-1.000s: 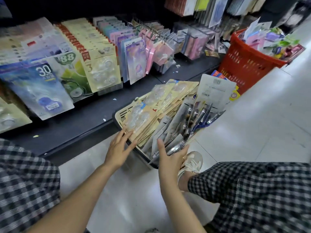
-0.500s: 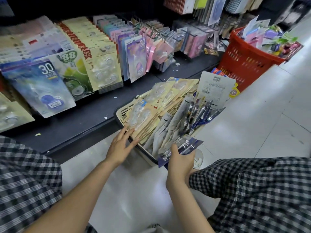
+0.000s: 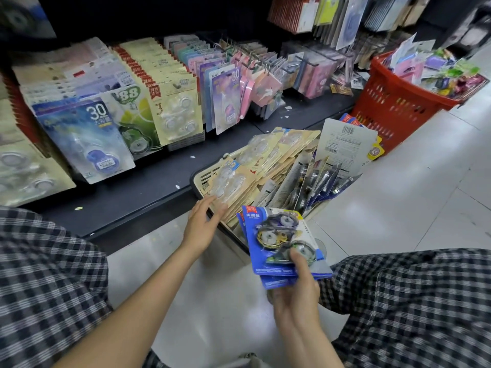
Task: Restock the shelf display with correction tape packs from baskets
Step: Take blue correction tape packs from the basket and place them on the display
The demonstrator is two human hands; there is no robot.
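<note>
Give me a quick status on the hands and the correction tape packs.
Right hand gripping a small stack of blue correction tape packs. Left hand open, fingers resting on beige packs in the cream basket. Nothing blocking the shelf.

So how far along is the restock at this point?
Early to midway. Done: the shelf already carries full rows of correction tape packs. In hand: the right hand holds a few blue packs beside the cream basket, none shelved yet; the left hand rests on the beige packs in it. Left: that basket and the red basket look full.
</note>
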